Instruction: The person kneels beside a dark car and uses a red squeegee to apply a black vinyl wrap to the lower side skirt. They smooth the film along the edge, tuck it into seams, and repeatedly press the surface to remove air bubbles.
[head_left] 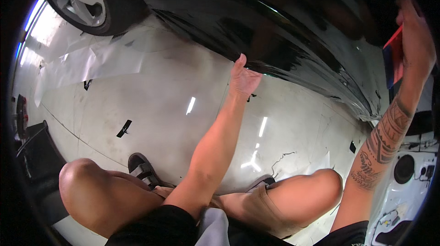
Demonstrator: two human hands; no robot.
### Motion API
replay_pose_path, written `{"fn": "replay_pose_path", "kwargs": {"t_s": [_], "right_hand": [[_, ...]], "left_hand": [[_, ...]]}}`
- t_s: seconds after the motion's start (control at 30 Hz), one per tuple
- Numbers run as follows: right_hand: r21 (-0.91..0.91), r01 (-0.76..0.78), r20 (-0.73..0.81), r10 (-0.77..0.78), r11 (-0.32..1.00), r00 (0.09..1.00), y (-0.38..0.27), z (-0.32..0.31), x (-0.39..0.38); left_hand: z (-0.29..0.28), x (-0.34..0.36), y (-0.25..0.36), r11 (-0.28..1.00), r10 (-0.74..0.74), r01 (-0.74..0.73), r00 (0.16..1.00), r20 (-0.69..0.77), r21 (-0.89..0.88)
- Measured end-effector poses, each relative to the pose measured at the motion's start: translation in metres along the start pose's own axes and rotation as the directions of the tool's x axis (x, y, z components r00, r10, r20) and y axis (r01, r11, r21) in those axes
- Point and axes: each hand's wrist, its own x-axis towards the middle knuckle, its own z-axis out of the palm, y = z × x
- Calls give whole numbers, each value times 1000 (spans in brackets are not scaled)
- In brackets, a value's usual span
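Observation:
A glossy black car side point(238, 30) fills the top of the view, with wrinkled, streaked reflections or film along its lower part. My left hand point(244, 80) reaches forward to the panel's lower edge. Its thumb points up against the outside, and the other fingers curl under the edge, mostly hidden. At the far right, my right hand point(416, 40) is raised high beside the car, its fingers stretched upward into the dark rim. Close to its palm is a flat red and dark blue thing point(395, 58); whether the hand touches it I cannot tell.
A wheel with a silver rim point(80, 3) stands at the upper left. Clear sheeting point(91, 65) lies on the glossy pale floor point(178, 76), along with a small black piece point(124, 128). A black panel point(39, 163) is at left, a white door panel point(415, 177) at right.

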Motion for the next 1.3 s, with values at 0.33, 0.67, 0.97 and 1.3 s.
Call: {"fn": "replay_pose_path", "kwargs": {"t_s": [0.33,0.67,0.97,1.3], "right_hand": [[295,-948,953,33,121,301,146,-102,-317],[-359,-875,838,-301,324,-455,147,-111,-334],[438,73,629,-363,896,687,58,1,-101],[229,891,642,-749,392,165,-4,45,-60]], "left_hand": [[-21,0,-4,987,-159,158,987,36,17],[-13,-10,7,973,-193,184,979,60,136],[-16,-10,20,957,-244,244,970,-17,159],[-1,-13,17,974,-177,173,984,13,146]]}}
